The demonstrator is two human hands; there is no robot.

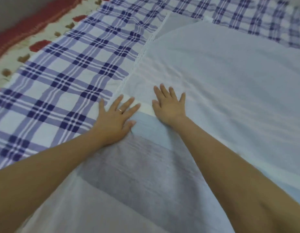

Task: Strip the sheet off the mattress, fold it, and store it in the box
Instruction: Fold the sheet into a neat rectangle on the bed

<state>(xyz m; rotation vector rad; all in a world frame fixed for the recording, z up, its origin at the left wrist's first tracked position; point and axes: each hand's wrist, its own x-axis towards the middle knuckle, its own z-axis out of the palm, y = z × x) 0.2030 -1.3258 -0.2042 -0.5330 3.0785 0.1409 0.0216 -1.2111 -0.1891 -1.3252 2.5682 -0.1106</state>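
A thin white sheet (221, 84) with a lace-trimmed edge lies spread over a blue-and-white plaid cover (65, 78), folded over itself so several layers overlap. My left hand (115, 118) presses flat on the sheet's left edge, fingers spread, a ring on one finger. My right hand (169, 105) lies flat on the sheet just to the right, fingers apart. Neither hand grips the cloth. No box is in view.
Beyond the plaid cover at the left runs a cream fabric with red flowers (39, 45) and a red border (28, 29). A grey wall or floor shows at the top left corner.
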